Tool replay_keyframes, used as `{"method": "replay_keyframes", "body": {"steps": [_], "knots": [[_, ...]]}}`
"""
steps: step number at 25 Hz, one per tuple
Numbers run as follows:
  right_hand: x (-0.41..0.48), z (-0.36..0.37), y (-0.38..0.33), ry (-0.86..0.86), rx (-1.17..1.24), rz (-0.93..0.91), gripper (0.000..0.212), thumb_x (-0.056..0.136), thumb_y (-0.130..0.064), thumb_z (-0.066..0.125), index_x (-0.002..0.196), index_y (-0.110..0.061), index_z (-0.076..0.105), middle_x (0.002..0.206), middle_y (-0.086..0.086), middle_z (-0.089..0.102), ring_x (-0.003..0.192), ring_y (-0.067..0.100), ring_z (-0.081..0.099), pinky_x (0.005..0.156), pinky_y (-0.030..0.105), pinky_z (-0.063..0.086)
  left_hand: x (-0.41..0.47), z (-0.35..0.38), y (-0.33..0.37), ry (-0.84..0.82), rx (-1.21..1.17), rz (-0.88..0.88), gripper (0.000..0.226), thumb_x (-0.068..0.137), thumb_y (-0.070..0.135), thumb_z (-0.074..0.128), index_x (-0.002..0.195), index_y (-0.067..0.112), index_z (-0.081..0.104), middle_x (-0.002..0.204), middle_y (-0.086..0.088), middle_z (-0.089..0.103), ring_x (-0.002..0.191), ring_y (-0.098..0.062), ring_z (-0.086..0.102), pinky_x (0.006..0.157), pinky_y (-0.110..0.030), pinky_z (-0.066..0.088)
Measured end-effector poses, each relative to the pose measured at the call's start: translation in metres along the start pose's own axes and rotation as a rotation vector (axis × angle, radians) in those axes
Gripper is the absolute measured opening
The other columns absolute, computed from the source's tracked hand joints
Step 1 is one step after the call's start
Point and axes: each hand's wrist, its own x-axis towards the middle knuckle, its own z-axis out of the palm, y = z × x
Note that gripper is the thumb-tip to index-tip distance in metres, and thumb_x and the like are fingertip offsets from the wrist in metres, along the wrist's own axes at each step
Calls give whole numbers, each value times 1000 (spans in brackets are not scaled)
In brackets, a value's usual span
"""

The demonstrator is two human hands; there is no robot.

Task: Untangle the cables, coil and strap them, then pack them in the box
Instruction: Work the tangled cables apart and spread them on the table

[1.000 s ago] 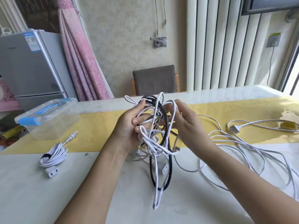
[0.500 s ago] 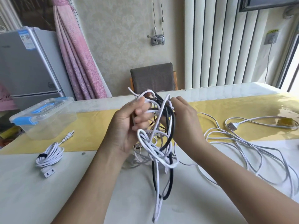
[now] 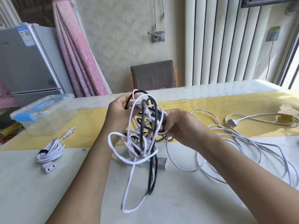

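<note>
The tangle of cables [image 3: 142, 131], judged light and limp, is held above the desk [image 3: 48, 191], pinched near its top by the left grip [image 3: 120, 112], clutched by the right grip [image 3: 181, 125], and likely best taken by a loose loop.

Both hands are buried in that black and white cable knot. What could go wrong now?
1. If the left hand and right hand pull apart, the tangle may cinch tighter.
2. The long white cable sprawled on the table probably feeds the tangle; tugging could drag its plug along.
</note>
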Motion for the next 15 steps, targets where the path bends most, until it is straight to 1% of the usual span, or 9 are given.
{"method": "replay_keyframes", "body": {"steps": [2,3,6,8,10,12,13,14,15], "knots": [[1,-6,2,30,240,57,13,57,-8,39,50,-8,49,53,5,46,40,10,38,40,17,26,-3,-7,-1,-162,19,-64,35,63,35,78,96,25,73,95,4,72,90,-12,63,92,-39,49],[2,-7,2,30,283,56,13,60,-12,40,52,-8,49,55,5,45,41,10,35,42,19,20,-7,-11,3,-216,-4,-62,44,64,28,78,107,23,70,106,2,70,101,-15,62,97,-40,47],[5,-10,3,30,284,4,11,54,-17,54,61,-9,50,61,3,41,51,12,34,47,21,25,-18,-24,26,-189,80,42,63,63,21,69,125,24,58,122,8,64,120,-4,54,97,-19,43],[7,-12,5,42,242,-26,8,60,-9,55,67,-8,50,66,8,44,59,16,42,57,20,42,-36,-16,47,-44,308,182,59,65,46,67,122,36,57,123,19,59,121,6,48,100,-13,35],[9,-13,8,55,150,-77,13,68,-16,68,73,-5,61,78,17,47,75,25,47,72,29,46,-59,7,60,-73,516,375,65,62,63,63,122,39,53,127,22,53,123,9,42,101,-8,29],[6,-12,8,102,37,-100,21,65,-21,76,75,-8,64,75,15,55,72,22,54,71,27,44,-69,34,54,-157,776,572,79,59,65,60,130,33,46,139,11,45,135,-9,33,113,-28,20],[5,-10,7,153,-38,-118,13,67,-18,71,71,-11,62,64,5,60,63,14,57,64,21,45,-70,45,46,-149,908,648,81,60,61,59,133,32,42,143,5,42,138,-16,28,115,-37,13],[3,-8,5,173,-109,-136,6,69,-15,66,67,-14,60,56,-5,59,53,6,56,55,16,44,-68,52,39,-117,997,677,77,61,53,59,132,30,40,144,1,42,139,-21,26,115,-42,9],[1,-7,2,171,-161,-140,13,74,-11,63,63,-17,59,51,-9,56,48,3,52,49,14,41,-65,53,35,-81,1021,671,71,62,39,60,129,27,42,142,-1,43,138,-22,28,115,-44,9]]}}
